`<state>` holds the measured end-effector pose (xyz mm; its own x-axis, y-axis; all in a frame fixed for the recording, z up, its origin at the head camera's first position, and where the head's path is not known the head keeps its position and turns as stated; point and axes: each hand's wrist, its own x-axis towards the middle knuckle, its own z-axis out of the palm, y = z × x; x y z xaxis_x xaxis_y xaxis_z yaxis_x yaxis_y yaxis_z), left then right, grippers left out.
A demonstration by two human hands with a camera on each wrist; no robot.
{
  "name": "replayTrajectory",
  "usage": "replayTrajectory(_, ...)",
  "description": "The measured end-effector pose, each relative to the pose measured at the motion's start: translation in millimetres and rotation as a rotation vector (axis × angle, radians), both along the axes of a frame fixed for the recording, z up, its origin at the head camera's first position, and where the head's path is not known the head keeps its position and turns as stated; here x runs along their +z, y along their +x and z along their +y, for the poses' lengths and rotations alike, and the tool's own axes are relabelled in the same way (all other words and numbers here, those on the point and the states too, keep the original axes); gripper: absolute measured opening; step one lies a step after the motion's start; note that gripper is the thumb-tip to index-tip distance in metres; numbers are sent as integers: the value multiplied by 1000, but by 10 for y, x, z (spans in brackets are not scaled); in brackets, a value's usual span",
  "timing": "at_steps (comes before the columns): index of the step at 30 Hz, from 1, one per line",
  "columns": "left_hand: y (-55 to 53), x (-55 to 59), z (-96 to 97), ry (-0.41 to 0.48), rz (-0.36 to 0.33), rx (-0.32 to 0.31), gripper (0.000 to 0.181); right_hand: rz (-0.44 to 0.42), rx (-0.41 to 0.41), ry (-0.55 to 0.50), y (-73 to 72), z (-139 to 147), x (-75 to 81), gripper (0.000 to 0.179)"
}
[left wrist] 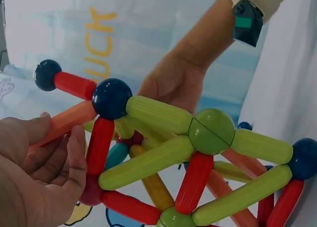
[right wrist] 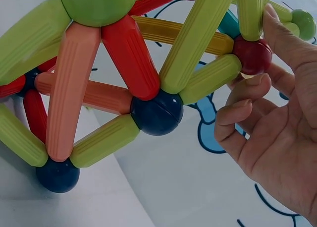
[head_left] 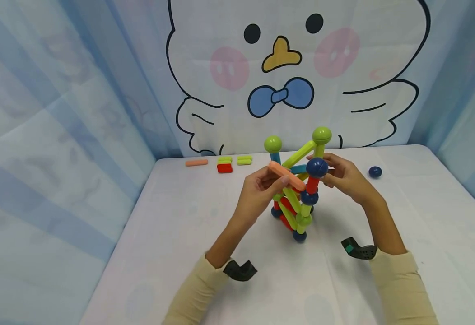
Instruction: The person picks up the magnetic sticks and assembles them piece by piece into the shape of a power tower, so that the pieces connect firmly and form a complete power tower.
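Note:
A tower of toy magnetic rods and balls (head_left: 292, 201) stands on the white table, its pieces yellow-green, red, blue, orange and yellow. Between thumb and fingers, my left hand (head_left: 257, 193) pinches a salmon-orange rod (head_left: 287, 175). That rod's far end meets a dark blue ball (left wrist: 112, 99) high on the tower in the left wrist view. At the tower's other side is my right hand (head_left: 346, 177). Its thumb presses a yellow-green rod (right wrist: 250, 14), with bent fingers by a dark red ball (right wrist: 252, 54). Two yellow-green balls top the upper rods, one being the right-hand ball (head_left: 322, 135).
Near the table's back left edge lie an orange rod (head_left: 197, 162), red rods (head_left: 224, 168) and yellow-green rods (head_left: 244, 160). A loose dark blue ball (head_left: 375, 172) sits at the back right. Behind the table hangs a printed cloth (head_left: 237, 122).

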<state>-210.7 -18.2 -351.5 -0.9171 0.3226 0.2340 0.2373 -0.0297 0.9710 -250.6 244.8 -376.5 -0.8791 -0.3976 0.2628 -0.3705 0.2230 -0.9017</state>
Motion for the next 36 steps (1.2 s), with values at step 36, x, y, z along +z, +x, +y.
replayTrajectory(36, -201, 94, 20, -217, 629, 292, 72, 5, -7, -46, 18, -15, -53, 41)
